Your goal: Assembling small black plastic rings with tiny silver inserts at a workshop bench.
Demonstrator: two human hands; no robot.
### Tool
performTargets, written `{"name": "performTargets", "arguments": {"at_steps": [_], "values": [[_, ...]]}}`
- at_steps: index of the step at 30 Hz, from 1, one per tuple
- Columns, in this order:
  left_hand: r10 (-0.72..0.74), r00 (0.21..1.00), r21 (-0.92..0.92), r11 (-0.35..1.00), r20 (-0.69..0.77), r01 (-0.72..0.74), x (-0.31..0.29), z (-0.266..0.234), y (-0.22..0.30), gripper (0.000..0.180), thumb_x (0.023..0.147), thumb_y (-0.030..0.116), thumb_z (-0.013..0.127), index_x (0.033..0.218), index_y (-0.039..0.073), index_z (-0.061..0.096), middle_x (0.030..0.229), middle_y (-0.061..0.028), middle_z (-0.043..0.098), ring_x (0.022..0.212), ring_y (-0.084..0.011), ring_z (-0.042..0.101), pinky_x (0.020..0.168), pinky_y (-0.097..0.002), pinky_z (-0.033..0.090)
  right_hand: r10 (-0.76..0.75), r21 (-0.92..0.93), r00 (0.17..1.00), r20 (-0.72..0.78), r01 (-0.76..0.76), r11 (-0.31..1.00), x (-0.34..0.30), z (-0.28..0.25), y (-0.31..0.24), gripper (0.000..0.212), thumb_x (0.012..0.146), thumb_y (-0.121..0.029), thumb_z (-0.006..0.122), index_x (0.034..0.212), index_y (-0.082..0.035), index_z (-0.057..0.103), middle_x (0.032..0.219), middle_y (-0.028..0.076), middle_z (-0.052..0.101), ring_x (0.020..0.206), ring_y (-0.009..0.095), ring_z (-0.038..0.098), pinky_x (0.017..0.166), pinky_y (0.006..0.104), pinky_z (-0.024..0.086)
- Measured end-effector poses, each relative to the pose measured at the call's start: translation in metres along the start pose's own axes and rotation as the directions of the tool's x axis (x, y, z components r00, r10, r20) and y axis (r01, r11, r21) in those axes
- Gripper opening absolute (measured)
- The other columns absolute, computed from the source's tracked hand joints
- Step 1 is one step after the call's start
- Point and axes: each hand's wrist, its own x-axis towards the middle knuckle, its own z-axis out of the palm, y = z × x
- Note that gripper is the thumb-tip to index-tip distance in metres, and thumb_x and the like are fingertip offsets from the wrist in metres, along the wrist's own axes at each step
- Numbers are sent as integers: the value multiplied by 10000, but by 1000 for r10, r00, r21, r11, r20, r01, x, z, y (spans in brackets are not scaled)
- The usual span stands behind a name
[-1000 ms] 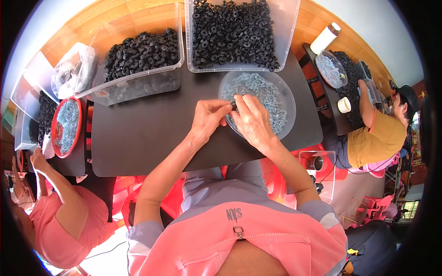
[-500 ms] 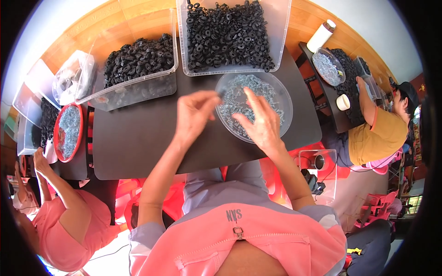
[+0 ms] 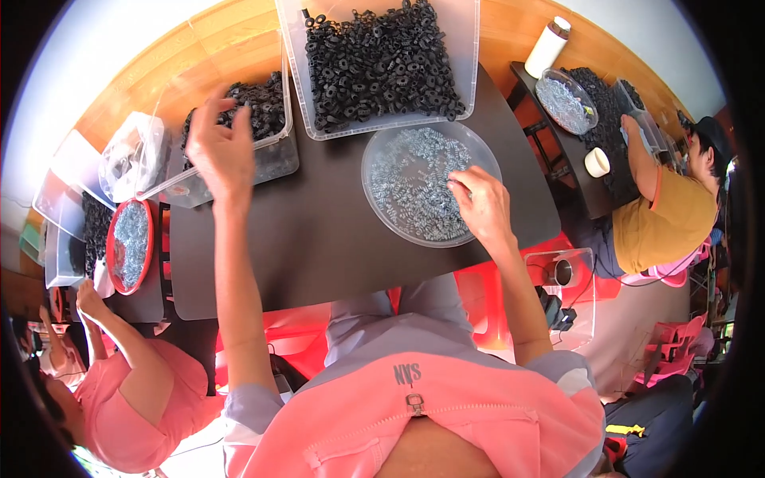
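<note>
My left hand hangs over the near edge of a clear bin heaped with small black plastic parts. Its fingers are apart and slightly smeared by motion; I make out nothing held in them. At the right, my right hand is over the side of a round clear dish of small silvery coiled springs. Its thumb and fingertips are pinched together, and whatever lies between them is too small to name.
A large clear bin of black ring-like parts stands behind the dish on the dark table. Left, a person in pink sits by a red dish. Right, another in a mustard shirt works near a white bottle.
My left hand has moved from beside the dish to above the left bin, its fingers parting. My right hand has shifted slightly right and its spread fingers have closed to a pinch.
</note>
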Motion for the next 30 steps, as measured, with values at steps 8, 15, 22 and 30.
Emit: {"name": "performTargets", "arguments": {"at_steps": [8, 15, 22, 30], "values": [[114, 853, -82, 993, 510, -84, -51, 84, 26, 152, 758, 60, 637, 903, 25, 668, 865, -143, 640, 780, -351, 631, 695, -412, 512, -185, -85, 962, 199, 205, 975, 53, 39, 12, 63, 768, -52, 639, 827, -29, 642, 842, 103, 571, 815, 312, 603, 678, 417, 509], [135, 826, 76, 975, 547, -209, -58, 146, -4, 265, 706, 67, 658, 968, 28, 639, 951, -139, 573, 942, -327, 578, 778, -437, 493, -239, -147, 920, 312, 295, 944, 72, 54, 25, 60, 735, -71, 664, 766, -31, 633, 814, 99, 561, 831, 292, 604, 681, 428, 500], [194, 801, 75, 956, 567, -285, -54, 143, 4, 277, 731, 119, 687, 980, 32, 605, 976, -103, 594, 907, -313, 597, 764, -410, 485, 110, 330, 878, 465, -287, 899, 64, 24, 23, 120, 860, -98, 607, 908, -12, 677, 815, 58, 649, 714, 116, 607, 602, 264, 515], [256, 756, 73, 926, 602, -371, -59, 152, 1, 239, 707, 84, 671, 910, 41, 554, 913, -104, 596, 889, -311, 585, 721, -428, 496, 83, 592, 855, 513, -422, 687, 55, 6, 13, 162, 886, -120, 587, 952, 15, 647, 823, 52, 641, 732, 108, 605, 604, 244, 519]]}}
